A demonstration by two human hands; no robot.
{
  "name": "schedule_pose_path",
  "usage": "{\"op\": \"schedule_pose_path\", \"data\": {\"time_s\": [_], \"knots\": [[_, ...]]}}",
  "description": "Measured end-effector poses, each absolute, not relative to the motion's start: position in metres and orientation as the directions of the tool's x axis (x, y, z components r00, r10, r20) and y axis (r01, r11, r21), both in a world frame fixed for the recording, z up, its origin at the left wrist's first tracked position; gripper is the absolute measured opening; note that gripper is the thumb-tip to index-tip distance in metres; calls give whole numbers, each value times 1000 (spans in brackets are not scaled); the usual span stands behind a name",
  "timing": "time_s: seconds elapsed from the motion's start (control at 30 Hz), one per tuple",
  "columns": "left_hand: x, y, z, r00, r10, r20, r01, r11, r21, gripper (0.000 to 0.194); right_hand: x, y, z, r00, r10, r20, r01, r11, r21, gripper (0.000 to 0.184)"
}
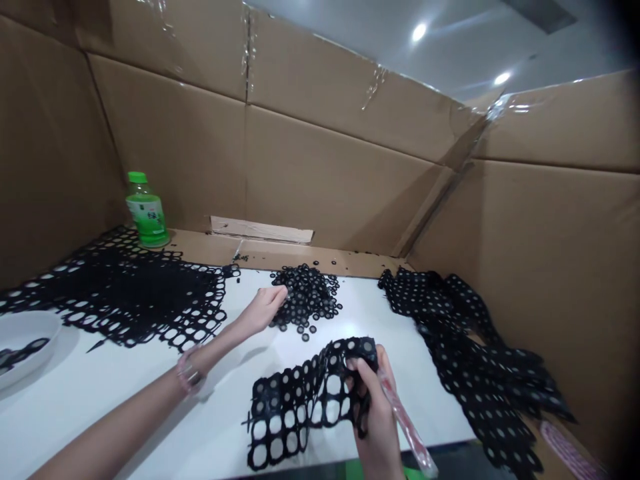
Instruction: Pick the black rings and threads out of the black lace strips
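My left hand reaches to the near left side of a pile of small black rings. Its fingers are pinched together, and whatever they may hold is hidden. Closer to me, my right hand grips one end of a black sheet with rows of round holes. The sheet hangs bent to the left; its upper rows have rings or discs in them, while the lower holes are open. A clear, reddish stick-like handle pokes out of the right hand, slanting down to the right.
Black perforated sheets lie stacked on the left of the white table. More ring-filled black sheets are heaped on the right. A white bowl holds black pieces. A green bottle stands by the cardboard wall.
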State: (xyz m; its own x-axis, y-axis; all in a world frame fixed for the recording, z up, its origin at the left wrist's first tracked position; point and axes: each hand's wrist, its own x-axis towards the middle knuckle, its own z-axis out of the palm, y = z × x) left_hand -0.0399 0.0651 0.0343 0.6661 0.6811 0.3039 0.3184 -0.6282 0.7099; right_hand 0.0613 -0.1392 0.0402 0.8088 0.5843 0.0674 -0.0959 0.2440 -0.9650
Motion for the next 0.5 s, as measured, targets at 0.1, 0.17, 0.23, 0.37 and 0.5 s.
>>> {"op": "schedule_pose_path", "data": {"time_s": [0.1,0.17,0.23,0.37,0.5], "knots": [[-21,96,29,676,662,324,397,-698,597,31,61,-137,41,750,657,-74,-253,181,-950,56],[-10,104,30,668,667,329,420,-704,572,25,58,-134,44,700,706,-103,-315,176,-933,59],[-2,99,34,666,660,348,432,-721,541,21,55,-133,46,689,717,-106,-348,199,-916,55],[-10,56,46,766,494,410,184,-781,597,32,54,-131,44,756,650,-71,-271,213,-939,50],[-35,5,62,873,311,377,-73,-680,730,41,51,-130,46,830,552,77,-43,202,-978,43]]}}
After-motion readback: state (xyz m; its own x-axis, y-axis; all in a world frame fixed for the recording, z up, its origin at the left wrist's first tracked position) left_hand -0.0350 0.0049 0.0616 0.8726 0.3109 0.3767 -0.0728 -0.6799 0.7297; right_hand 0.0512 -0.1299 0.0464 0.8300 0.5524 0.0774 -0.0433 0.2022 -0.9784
